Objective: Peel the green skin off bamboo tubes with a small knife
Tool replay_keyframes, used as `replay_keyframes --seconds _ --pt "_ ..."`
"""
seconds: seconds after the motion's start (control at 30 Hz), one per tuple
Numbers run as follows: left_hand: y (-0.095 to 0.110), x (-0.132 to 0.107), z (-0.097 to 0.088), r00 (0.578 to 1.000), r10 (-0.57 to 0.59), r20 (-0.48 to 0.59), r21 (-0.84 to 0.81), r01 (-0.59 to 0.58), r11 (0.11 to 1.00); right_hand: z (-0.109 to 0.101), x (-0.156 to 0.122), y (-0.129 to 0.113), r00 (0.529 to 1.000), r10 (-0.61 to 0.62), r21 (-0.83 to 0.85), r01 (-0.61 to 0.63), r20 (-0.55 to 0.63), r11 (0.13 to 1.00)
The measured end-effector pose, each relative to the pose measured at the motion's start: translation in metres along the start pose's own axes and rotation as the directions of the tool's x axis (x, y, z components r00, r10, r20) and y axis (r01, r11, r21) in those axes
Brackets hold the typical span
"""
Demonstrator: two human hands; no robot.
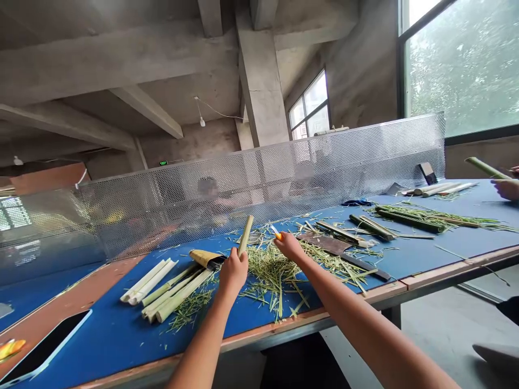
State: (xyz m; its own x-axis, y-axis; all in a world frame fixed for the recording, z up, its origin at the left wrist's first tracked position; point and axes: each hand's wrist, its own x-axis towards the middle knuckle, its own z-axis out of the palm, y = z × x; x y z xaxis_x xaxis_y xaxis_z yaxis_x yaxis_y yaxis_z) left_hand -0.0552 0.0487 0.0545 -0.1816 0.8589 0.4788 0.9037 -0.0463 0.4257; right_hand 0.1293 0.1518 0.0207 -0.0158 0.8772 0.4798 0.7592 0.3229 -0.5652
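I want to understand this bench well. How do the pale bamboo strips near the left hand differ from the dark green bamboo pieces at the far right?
The pale bamboo strips are whitish to light green, while the dark green bamboo pieces show a dark rind. The strips lie close to the left hand; the pieces lie well beyond the right hand. Both are long and narrow and lie on the blue table top.

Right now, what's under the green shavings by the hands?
The pile of green bamboo shavings lies on the blue work mat, which shows through its thin edges. Under the thick middle the mat is covered, so anything there cannot be seen.
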Motion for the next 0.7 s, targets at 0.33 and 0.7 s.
replay_keyframes --seconds 0.33,0.7 --pt "-0.006 0.022 0.021 0.998 0.040 -0.042 0.034 -0.039 0.999 -0.005 -0.013 0.003 0.999 -0.012 0.061 0.014 -0.041 0.998" --pt "-0.004 0.010 0.029 0.983 0.163 0.082 0.056 -0.168 0.984 0.002 -0.022 -0.010 0.971 -0.169 -0.298 0.215 0.170 0.930"
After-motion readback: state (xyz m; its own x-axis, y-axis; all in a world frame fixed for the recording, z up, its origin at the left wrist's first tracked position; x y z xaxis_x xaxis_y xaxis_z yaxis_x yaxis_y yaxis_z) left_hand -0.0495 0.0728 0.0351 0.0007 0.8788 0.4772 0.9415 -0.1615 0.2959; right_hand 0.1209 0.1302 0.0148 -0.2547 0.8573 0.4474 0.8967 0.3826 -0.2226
